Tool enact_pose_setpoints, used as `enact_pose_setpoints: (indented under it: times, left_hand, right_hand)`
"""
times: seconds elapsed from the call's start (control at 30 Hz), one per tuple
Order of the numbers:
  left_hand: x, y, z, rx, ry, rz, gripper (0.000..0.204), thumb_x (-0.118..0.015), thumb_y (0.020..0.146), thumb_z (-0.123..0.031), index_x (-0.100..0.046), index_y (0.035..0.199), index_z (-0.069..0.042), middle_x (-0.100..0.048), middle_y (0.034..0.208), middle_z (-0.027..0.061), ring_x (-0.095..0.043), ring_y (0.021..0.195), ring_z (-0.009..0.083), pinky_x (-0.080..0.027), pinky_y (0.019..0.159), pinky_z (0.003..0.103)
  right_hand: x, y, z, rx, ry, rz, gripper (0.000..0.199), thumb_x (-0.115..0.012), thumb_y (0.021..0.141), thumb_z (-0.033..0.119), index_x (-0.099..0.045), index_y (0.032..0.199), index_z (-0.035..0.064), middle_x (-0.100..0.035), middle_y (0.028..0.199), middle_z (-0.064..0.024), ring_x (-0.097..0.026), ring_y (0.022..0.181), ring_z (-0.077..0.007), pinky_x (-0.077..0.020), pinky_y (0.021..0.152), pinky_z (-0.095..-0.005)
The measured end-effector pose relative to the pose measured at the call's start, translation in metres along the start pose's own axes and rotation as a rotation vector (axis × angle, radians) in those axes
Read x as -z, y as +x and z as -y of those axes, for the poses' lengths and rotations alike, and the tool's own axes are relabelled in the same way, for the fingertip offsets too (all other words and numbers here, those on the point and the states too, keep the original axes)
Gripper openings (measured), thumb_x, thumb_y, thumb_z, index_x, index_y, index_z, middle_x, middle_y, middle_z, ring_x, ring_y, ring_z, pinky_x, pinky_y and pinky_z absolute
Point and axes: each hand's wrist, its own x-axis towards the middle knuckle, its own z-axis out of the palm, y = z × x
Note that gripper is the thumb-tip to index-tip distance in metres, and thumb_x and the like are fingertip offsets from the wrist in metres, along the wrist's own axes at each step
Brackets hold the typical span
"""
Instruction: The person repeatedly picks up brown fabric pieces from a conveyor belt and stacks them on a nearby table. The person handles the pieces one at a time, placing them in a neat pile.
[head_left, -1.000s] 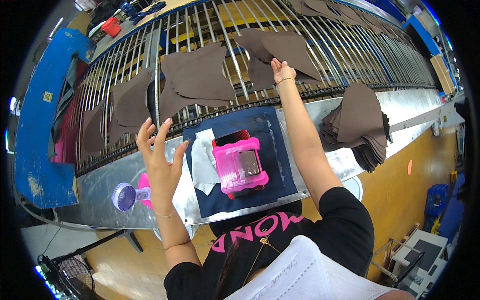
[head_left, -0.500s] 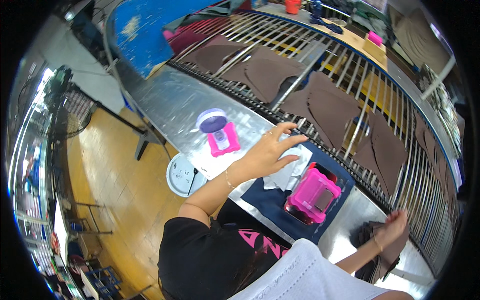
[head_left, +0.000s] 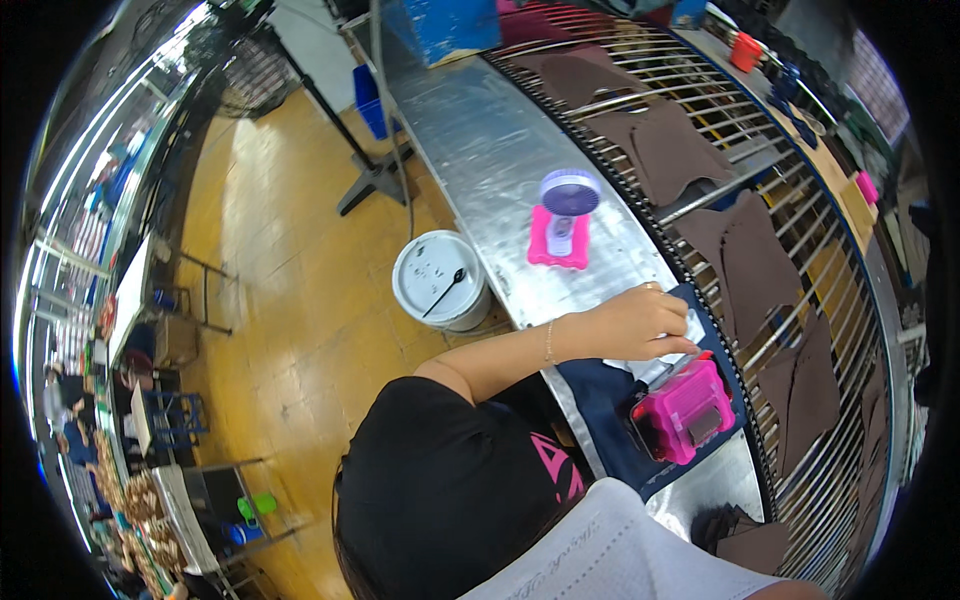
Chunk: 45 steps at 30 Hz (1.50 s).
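Observation:
My left hand (head_left: 655,322) reaches over the metal table with its fingers curled in. Its fingertips are at the white paper or cloth (head_left: 694,326) on a dark blue mat (head_left: 600,405); anything held between them is hidden. Just beside the fingers sits a pink plastic box (head_left: 685,400) with a small brown piece (head_left: 704,426) on top and a red-and-black object (head_left: 645,428) under its edge. My right hand is out of view. A pile of dark brown fabric pieces (head_left: 750,548) lies at the lower right.
A purple handheld fan (head_left: 570,193) stands on a pink base (head_left: 545,245) on the metal table (head_left: 480,120). Brown fabric pieces (head_left: 745,260) lie along a curved rack of metal bars beside a chain edge. A lidded white bucket (head_left: 430,270) with a black spoon (head_left: 446,292) stands on the floor.
The view has swung, so the table and rack sit farther right. My left hand's spread fingers have curled in, nearer the pink box. My right hand has gone from the brown pile out of view.

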Motion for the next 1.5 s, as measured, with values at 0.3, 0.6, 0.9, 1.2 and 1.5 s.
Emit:
enact_pose_setpoints:
  times: [0.3,0.6,0.9,1.2,1.5]
  left_hand:
    - [0.01,-0.025,-0.005,0.045,-0.034,-0.094,0.023,-0.061,0.091,-0.029,-0.067,0.082,-0.008,-0.058,0.079,0.0043,-0.056,0.076,0.0228,-0.041,0.08,0.036]
    - [0.015,-0.022,-0.008,-0.004,0.059,-0.154,0.02,-0.062,0.09,-0.027,-0.067,0.084,-0.009,-0.058,0.079,0.0043,-0.056,0.075,0.0218,-0.041,0.077,0.035]
    - [0.008,-0.019,-0.008,-0.015,0.061,-0.147,0.017,-0.063,0.088,-0.026,-0.067,0.084,-0.011,-0.058,0.078,0.0029,-0.057,0.076,0.0209,-0.041,0.077,0.036]
    - [0.006,-0.014,-0.019,-0.022,0.038,-0.106,0.018,-0.062,0.089,-0.025,-0.065,0.084,-0.008,-0.058,0.08,0.0058,-0.056,0.076,0.0237,-0.041,0.078,0.037]
    - [0.012,-0.019,-0.008,0.051,0.023,-0.078,0.018,-0.061,0.091,-0.026,-0.067,0.085,-0.009,-0.059,0.082,0.0044,-0.059,0.081,0.0223,-0.041,0.08,0.036]
  right_hand:
    - [0.087,0.047,0.093,0.089,0.142,-0.209,0.032,-0.057,0.093,0.028,-0.061,0.116,0.0061,-0.061,0.108,-0.0247,-0.06,0.098,-0.0382,-0.0478,0.082,-0.0488]
    - [0.118,0.062,0.12,0.154,0.281,-0.393,0.029,-0.058,0.093,0.025,-0.061,0.112,0.0035,-0.061,0.105,-0.025,-0.061,0.095,-0.0369,-0.049,0.079,-0.0459]
    - [0.126,0.074,0.127,0.186,0.384,-0.568,0.026,-0.059,0.093,0.021,-0.062,0.109,0.0008,-0.061,0.102,-0.0252,-0.061,0.093,-0.0356,-0.0501,0.076,-0.043]
    - [0.129,0.074,0.122,0.112,0.407,-0.68,0.023,-0.06,0.093,0.018,-0.062,0.106,-0.0017,-0.061,0.1,-0.0254,-0.062,0.091,-0.0343,-0.0513,0.073,-0.0401]
    - [0.154,0.063,0.122,0.084,0.189,-0.71,0.03,-0.06,0.093,0.022,-0.062,0.098,-0.0082,-0.06,0.091,-0.0272,-0.059,0.082,-0.039,-0.0494,0.071,-0.0433]
